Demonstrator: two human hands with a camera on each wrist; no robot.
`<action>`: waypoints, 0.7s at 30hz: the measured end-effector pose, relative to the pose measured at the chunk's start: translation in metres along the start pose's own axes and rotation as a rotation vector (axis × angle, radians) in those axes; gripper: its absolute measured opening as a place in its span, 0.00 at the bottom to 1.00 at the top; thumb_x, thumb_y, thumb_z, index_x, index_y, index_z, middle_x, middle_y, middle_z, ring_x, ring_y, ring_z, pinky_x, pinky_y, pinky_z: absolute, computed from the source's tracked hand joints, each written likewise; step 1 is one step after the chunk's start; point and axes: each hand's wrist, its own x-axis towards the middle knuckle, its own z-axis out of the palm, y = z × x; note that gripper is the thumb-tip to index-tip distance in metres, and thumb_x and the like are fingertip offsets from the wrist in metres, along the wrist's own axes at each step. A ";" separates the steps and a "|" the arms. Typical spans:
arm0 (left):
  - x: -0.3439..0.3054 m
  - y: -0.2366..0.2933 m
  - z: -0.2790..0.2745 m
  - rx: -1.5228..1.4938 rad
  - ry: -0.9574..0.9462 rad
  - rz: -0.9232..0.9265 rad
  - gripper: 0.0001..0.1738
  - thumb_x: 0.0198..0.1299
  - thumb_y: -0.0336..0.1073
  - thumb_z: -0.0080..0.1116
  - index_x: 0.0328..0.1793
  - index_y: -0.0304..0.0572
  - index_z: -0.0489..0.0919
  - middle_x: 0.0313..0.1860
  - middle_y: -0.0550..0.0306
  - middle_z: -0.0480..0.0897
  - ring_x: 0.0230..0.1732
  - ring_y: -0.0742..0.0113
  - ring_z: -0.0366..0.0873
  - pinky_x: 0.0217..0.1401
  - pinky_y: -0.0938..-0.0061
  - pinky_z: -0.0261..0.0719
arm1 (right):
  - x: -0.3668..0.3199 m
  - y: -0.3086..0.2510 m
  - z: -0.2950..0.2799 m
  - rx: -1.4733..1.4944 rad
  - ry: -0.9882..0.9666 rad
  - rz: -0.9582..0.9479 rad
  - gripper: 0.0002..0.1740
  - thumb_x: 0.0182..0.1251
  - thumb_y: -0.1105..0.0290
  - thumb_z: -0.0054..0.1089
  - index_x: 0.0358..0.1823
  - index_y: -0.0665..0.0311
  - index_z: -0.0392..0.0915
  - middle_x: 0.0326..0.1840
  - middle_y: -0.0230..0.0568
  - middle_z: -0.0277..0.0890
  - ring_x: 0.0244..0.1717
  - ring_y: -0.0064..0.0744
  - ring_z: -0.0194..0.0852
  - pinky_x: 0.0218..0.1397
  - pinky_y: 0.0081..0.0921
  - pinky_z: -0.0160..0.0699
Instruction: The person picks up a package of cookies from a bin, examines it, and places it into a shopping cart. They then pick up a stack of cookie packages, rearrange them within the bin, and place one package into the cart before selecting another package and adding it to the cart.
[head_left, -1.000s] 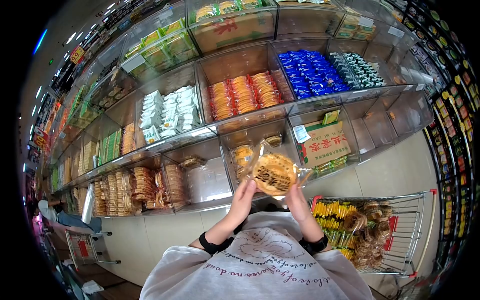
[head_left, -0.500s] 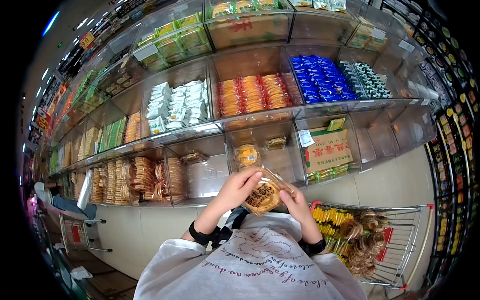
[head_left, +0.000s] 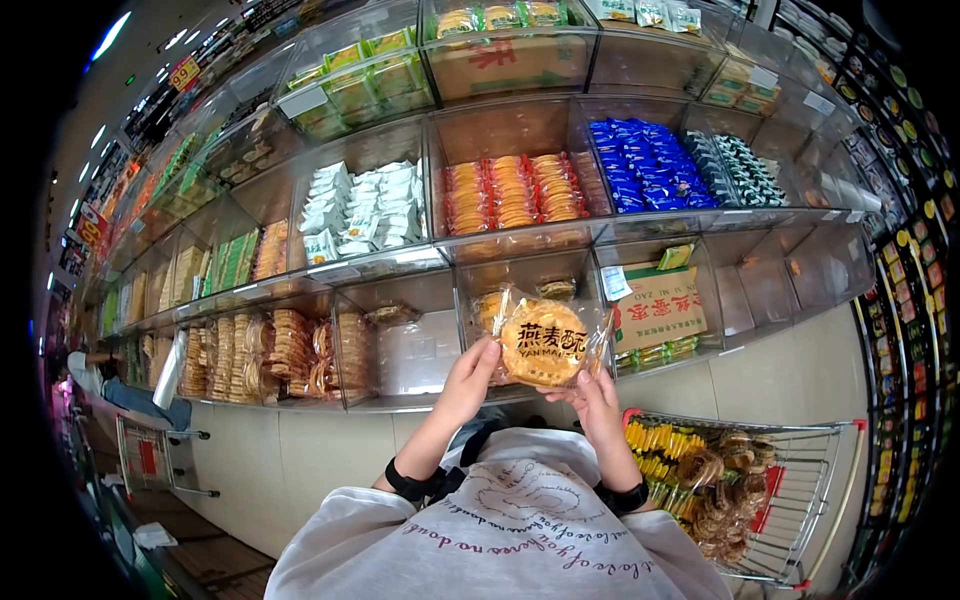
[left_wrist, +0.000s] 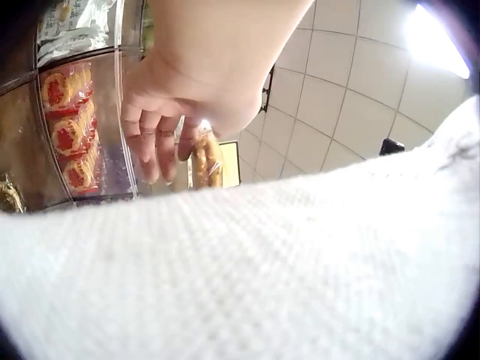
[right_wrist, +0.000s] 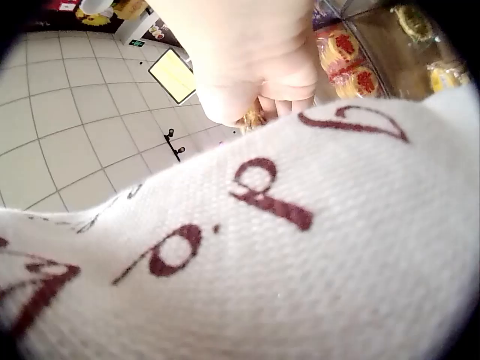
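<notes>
A round golden biscuit (head_left: 543,345) in a clear plastic wrapper, printed with dark lettering, is held up before the chest in the head view. On its left edge my left hand (head_left: 468,382) grips the wrapper, thumb at the front. My right hand (head_left: 597,408) holds the lower right corner of the packet. In the left wrist view the left hand (left_wrist: 176,105) shows its fingers beside the edge of the packet (left_wrist: 206,161). The right wrist view has the right hand (right_wrist: 262,71) partly hidden by the shirt, with a sliver of the packet (right_wrist: 253,120) below it.
Clear-walled bins rise ahead, with red-wrapped biscuits (head_left: 512,190), white packets (head_left: 365,210) and blue packets (head_left: 645,165). Behind the held biscuit, a lower bin contains a few wrapped pastries (head_left: 557,289). A shopping cart (head_left: 800,500) with yellow packets and wrapped biscuits stands at the right.
The biscuit was tilted and lowered toward the shirt half a second ago. Now it is raised, its lettering upright and facing the head camera. Both hands have stayed on the wrapper.
</notes>
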 end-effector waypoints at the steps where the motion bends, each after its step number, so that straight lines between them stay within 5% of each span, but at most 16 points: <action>1: -0.001 -0.002 0.001 0.010 0.054 0.006 0.22 0.59 0.48 0.33 0.45 0.36 0.66 0.32 0.61 0.71 0.30 0.79 0.68 0.31 0.86 0.65 | 0.000 0.002 -0.002 -0.001 -0.002 0.002 0.18 0.62 0.65 0.33 0.49 0.69 0.54 0.40 0.50 0.68 0.34 0.40 0.73 0.32 0.23 0.73; 7: -0.005 0.004 0.008 -0.093 0.124 0.018 0.20 0.59 0.47 0.33 0.42 0.37 0.66 0.25 0.62 0.71 0.23 0.79 0.67 0.26 0.87 0.65 | -0.001 0.003 -0.006 -0.059 -0.167 -0.034 0.18 0.62 0.67 0.32 0.50 0.70 0.53 0.40 0.47 0.67 0.36 0.35 0.70 0.41 0.26 0.68; 21: -0.006 0.000 0.021 -0.158 0.074 0.019 0.19 0.59 0.45 0.34 0.42 0.34 0.66 0.24 0.62 0.70 0.22 0.78 0.66 0.26 0.86 0.66 | -0.005 0.011 -0.018 -0.056 0.024 -0.081 0.18 0.61 0.67 0.34 0.51 0.69 0.54 0.42 0.45 0.66 0.38 0.36 0.69 0.42 0.32 0.69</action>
